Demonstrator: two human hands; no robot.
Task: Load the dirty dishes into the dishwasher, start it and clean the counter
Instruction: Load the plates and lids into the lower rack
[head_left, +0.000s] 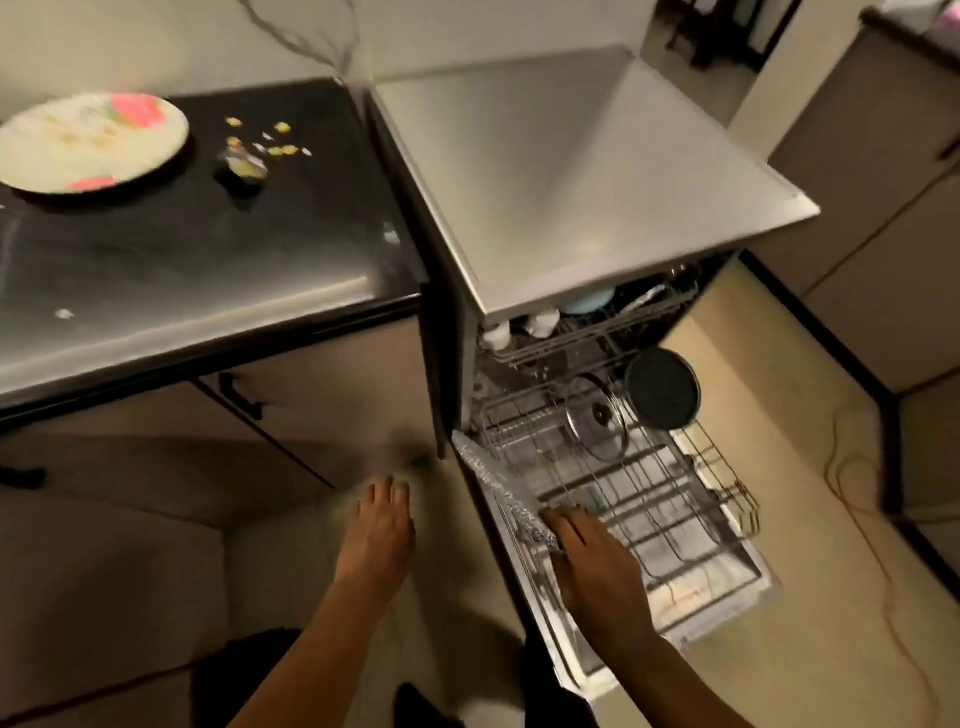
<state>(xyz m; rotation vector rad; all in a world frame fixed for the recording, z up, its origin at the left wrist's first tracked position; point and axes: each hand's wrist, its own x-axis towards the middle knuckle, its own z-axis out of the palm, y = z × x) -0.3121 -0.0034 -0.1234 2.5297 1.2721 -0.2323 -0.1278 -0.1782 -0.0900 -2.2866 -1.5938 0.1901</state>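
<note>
Resting right hand (597, 566) fingers (558, 522) on lower rack (649, 499) left edge

- The dishwasher (597, 171) stands open, steel-topped, its door (524, 587) folded down flat.
- The lower rack (649, 499) is pulled out over the door; a glass lid (597, 418) and a dark pan (662, 388) stand on edge at its back.
- The upper rack (587, 332) holds white cups (540, 319) and a pale blue bowl (587, 300).
- A soiled white plate (91, 143) lies flat on the black desk (208, 270), food scraps (254, 148) just beside it.
</note>
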